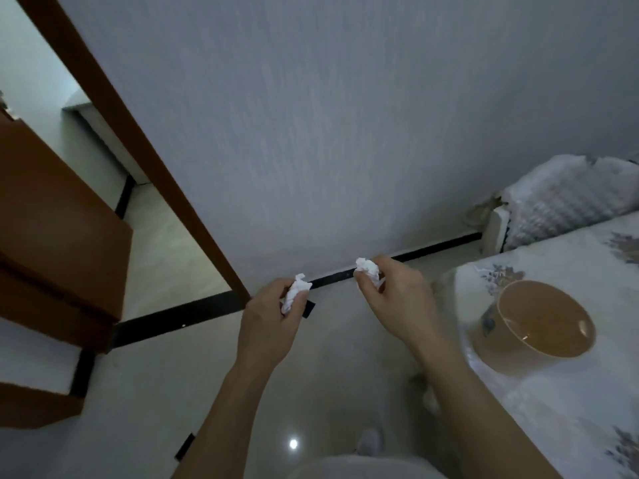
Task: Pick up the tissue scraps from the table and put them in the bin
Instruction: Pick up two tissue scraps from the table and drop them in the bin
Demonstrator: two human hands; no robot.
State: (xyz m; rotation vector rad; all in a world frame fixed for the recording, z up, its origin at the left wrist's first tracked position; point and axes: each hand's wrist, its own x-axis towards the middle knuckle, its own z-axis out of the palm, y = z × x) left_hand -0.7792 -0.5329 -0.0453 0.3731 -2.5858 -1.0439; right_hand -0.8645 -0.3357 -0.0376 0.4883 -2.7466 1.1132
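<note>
One crumpled tissue scrap (295,295) is sitting pinched in the curled fingers of the left hand (269,323). A second scrap (368,267) is being gripped by the right hand (394,302). Both are hanging over the floor (339,375). The tan bin (501,350) is standing on the cloth-covered table (570,426), at about four o'clock from the right hand. The scraps being light, each hand is probably best carried right over the rim before loosening, the right hand going first.

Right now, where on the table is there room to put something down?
The table is bare behind the tan bin, toward the white quilted bundle, and in front of it along the near edge. Its left edge is crowded: the bin sits there. The left hand and right hand each hold a tissue scrap over the floor.
</note>
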